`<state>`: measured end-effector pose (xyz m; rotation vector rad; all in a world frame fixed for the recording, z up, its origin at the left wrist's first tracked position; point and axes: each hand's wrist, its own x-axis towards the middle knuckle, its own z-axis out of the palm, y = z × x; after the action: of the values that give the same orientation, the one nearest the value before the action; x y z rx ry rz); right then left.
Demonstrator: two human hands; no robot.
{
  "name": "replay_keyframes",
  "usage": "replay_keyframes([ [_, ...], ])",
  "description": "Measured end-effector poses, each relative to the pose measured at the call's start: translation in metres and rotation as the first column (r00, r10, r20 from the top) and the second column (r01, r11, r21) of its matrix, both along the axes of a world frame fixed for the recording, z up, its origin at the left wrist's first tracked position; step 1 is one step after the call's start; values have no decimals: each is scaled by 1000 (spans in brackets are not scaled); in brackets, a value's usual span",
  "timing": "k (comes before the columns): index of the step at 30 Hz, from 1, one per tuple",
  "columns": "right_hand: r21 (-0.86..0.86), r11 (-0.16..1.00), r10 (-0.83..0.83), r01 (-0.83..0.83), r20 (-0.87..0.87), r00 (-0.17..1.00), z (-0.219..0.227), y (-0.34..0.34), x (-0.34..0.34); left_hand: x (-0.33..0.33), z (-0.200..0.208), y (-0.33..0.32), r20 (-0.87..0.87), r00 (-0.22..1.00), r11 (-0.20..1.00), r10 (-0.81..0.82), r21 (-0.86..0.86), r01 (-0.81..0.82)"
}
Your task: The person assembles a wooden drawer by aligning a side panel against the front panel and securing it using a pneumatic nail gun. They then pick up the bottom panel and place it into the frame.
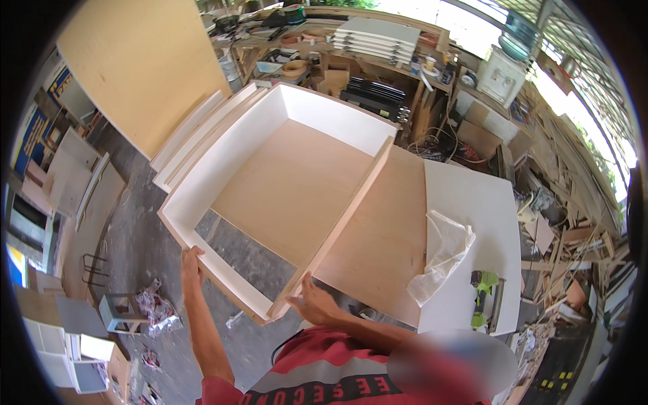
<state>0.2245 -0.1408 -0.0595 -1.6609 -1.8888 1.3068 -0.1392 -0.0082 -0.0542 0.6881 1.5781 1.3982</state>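
Observation:
A large drawer box [331, 120] with white inner walls and raw wooden edges stretches out before me. Its brown bottom panel [290, 182] covers the far part, while the grey floor shows through a gap at the near end. My left hand [192, 261] is closed over the near wall by the left corner, thumb on the rim. At the near right corner, my right hand [316, 302] grips the outside of the right wall, thumb near the top edge; its fingertips are partly hidden against the wood.
Under the drawer's right side lie a brown board [385, 229] and a white board [486, 202], with clear plastic film [442, 253] and a green power tool [483, 297]. More stacked drawer sides [192, 131] and a tall panel [145, 67] stand left. Wood scraps [574, 270] pile up right.

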Motion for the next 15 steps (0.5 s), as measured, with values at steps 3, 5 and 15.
replay_keyframes([
  [3,229,973,17,-28,51,999,-9,15,55,45,-15,-8,343,937,985,-64,171,4],
  [5,569,821,-60,35,25,998,-18,27,79,59,-64,-16,411,911,966,47,212,-146],
  [15,855,511,-96,-83,153,984,7,126,106,77,-263,-91,833,430,931,-347,360,54],
])
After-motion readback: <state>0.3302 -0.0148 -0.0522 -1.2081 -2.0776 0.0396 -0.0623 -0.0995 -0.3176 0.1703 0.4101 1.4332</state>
